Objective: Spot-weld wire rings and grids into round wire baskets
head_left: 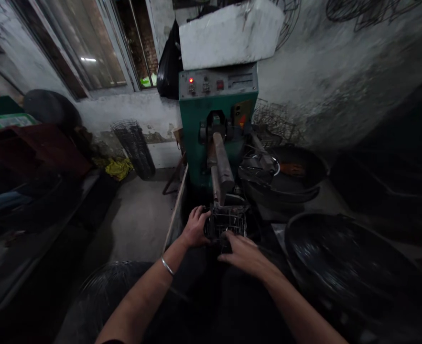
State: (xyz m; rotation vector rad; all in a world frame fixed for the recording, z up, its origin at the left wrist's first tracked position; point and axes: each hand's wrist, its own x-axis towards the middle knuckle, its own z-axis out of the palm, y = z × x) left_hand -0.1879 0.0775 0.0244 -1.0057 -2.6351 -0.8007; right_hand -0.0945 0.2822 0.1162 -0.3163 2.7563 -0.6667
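Note:
A small wire basket point(236, 220) with a metal grid is at the machine's lower front, just beneath its arms. My left hand point(195, 228) grips the basket's left side, fingers over the upper edge and thumb lower down. At the near right side, my right hand point(244, 254) has its fingers and thumb curled around a dark part of the basket, blurred and partly hidden. Above both hands, two stacked metal arms point(222, 165) stick out from a green spot welding machine point(192, 138), whose red light is lit. The lower arm's tip nearly meets the basket.
To the right stand a wide black pan point(304, 184) with an orange-brown glove point(291, 169) in it and a large round dark tray point(340, 248) of shiny wire pieces. Rolled wire mesh point(134, 148) leans at the wall. A white foam box point(228, 38) sits on the machine.

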